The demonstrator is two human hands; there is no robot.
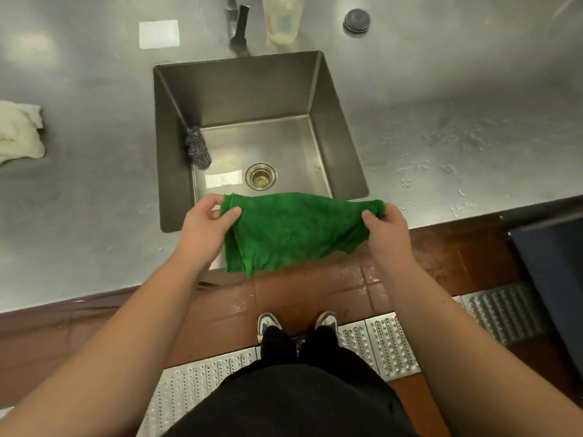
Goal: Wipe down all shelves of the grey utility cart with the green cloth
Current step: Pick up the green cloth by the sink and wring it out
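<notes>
The green cloth (293,230) hangs spread between both hands over the front edge of a steel sink (334,127). My left hand (206,228) pinches its left top corner between thumb and fingers. My right hand (386,228) pinches the right top corner. The cloth's lower edge droops in folds below the counter's front edge. No grey utility cart can be made out with certainty in this view.
A steel scouring pad (198,148) lies in the sink's left corner near the drain (261,176). On the steel counter (457,121) are a white rag (19,132), a plastic bottle (282,18), a faucet (237,26) and a round plug (356,20). A dark object (552,279) stands at the right.
</notes>
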